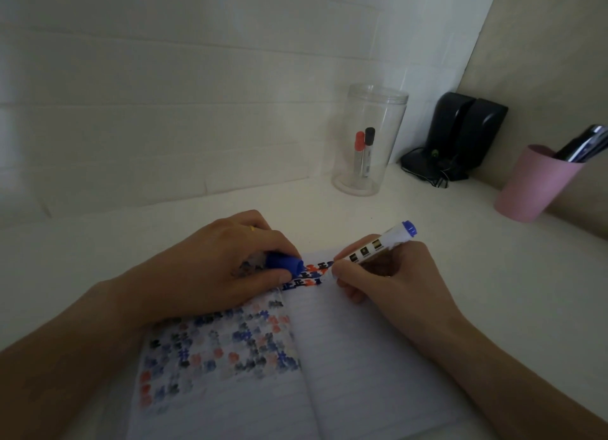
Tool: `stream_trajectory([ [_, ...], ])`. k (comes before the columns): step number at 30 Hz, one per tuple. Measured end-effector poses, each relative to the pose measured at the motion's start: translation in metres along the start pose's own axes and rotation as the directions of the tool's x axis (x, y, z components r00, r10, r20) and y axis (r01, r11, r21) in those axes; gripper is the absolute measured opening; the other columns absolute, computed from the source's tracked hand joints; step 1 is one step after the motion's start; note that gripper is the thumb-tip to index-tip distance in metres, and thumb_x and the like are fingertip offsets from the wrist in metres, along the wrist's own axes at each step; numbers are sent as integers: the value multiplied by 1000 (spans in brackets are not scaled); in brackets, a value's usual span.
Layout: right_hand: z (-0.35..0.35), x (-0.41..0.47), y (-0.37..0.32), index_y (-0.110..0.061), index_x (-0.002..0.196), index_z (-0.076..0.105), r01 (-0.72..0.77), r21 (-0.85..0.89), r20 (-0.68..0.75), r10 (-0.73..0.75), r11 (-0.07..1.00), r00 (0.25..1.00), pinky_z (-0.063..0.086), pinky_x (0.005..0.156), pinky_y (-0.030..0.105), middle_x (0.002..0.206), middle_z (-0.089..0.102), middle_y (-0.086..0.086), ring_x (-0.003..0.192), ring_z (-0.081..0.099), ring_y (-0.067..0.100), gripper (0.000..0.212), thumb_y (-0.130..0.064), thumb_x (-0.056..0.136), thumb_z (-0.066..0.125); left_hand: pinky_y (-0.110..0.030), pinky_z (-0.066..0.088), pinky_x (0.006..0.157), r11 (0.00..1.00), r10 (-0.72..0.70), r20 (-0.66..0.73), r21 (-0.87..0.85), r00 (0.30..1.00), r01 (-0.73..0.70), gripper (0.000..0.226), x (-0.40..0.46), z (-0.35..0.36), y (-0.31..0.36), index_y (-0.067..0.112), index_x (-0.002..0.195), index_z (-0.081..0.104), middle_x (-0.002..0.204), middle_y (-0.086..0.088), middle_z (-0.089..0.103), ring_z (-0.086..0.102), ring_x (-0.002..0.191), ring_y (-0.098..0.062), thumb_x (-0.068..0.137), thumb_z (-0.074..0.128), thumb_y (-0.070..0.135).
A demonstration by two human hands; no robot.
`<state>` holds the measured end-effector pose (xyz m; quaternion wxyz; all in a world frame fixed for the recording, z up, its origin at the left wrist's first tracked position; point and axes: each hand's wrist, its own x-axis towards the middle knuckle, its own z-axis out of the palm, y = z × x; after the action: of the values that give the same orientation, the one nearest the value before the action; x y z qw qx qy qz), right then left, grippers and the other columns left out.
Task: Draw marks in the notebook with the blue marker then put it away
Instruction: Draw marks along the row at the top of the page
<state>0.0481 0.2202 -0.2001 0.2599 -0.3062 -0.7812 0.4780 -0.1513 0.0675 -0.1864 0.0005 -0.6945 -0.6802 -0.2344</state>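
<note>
An open lined notebook (355,357) lies on the white desk in front of me. Its left page is covered with faded blue, black and red marks, and a row of sharper marks runs along the top of the right page. My right hand (391,275) grips the blue marker (378,245), a white barrel with a blue end, its tip down at the top of the right page and hidden by my fingers. My left hand (223,268) rests on the upper left page and holds the marker's blue cap (286,263).
A clear plastic jar (370,140) with a red and a black marker stands at the back by the wall. Two black speakers (460,136) sit in the corner. A pink cup (536,183) holding pens is at the right.
</note>
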Motion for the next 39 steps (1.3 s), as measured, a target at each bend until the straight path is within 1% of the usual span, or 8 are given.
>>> stream_trajectory([
  [9, 3, 0, -1, -15, 83, 77, -4, -41, -74, 1, 999, 997, 57, 59, 23, 71, 76, 1, 60, 71, 11, 27, -35, 66, 71, -21, 52, 85, 1000, -12, 9, 13, 1000, 12, 31, 0, 0, 1, 41, 119, 68, 104, 25, 62, 58, 104, 4, 92, 57, 52],
  [15, -2, 0, -4, -11, 82, 77, 21, 149, -80, -9, 989, 997, 57, 58, 23, 69, 76, 12, 56, 68, 13, 6, -16, 83, 75, -19, 50, 85, 1000, -1, -3, 26, 1000, 1, 28, 1, -1, 1, 40, 119, 68, 103, 28, 61, 56, 104, 5, 93, 60, 47],
  [19, -4, -2, -6, -16, 91, 76, 137, 162, -92, -123, 977, 988, 54, 57, 14, 66, 74, -2, 56, 67, 3, 7, -13, 85, 74, -19, 50, 83, 999, 0, -16, 42, 1000, 1, 30, 0, 0, 1, 40, 119, 67, 103, 27, 63, 57, 103, 6, 93, 57, 51],
  [21, -5, -3, -8, -17, 95, 76, 174, 197, -84, -160, 965, 984, 54, 56, 15, 67, 74, -6, 59, 68, 4, 11, -12, 85, 73, -16, 48, 83, 998, 6, -43, 64, 999, -3, 31, 0, 1, 2, 40, 120, 66, 102, 26, 64, 56, 101, 8, 93, 56, 51],
  [26, -8, -3, -11, -10, 95, 78, 133, 487, -20, -141, 863, 990, 54, 53, 24, 71, 74, 9, 62, 67, 18, 21, -20, 84, 64, -9, 42, 79, 993, 5, -180, 114, 984, 16, 28, 1, 5, 6, 35, 114, 67, 96, 29, 59, 57, 90, 4, 92, 57, 50],
  [31, -8, -1, -9, -7, 94, 72, 109, 527, -13, -120, 843, 993, 53, 52, 25, 68, 71, 10, 60, 65, 19, 25, -23, 75, 67, -26, 52, 76, 995, -32, -323, 79, 946, 60, 32, 0, 6, 6, 29, 111, 69, 95, 18, 68, 61, 82, -5, 90, 58, 50],
  [35, -9, 0, -5, -7, 96, 77, 87, 531, -20, -90, 843, 996, 51, 55, 25, 68, 70, 6, 62, 62, 15, 28, -21, 73, 70, -21, 49, 73, 993, -72, -378, 64, 923, 104, 31, 1, 5, 4, 30, 108, 69, 90, 19, 64, 60, 78, -6, 88, 61, 51],
  [39, -10, 1, -6, -9, 89, 80, 60, 602, -5, -71, 796, 997, 53, 53, 26, 71, 71, 9, 64, 64, 18, 26, -25, 73, 67, -25, 51, 70, 991, -84, -394, 62, 915, 117, 29, 1, 4, 2, 31, 109, 68, 90, 19, 61, 58, 75, -8, 89, 61, 51],
])
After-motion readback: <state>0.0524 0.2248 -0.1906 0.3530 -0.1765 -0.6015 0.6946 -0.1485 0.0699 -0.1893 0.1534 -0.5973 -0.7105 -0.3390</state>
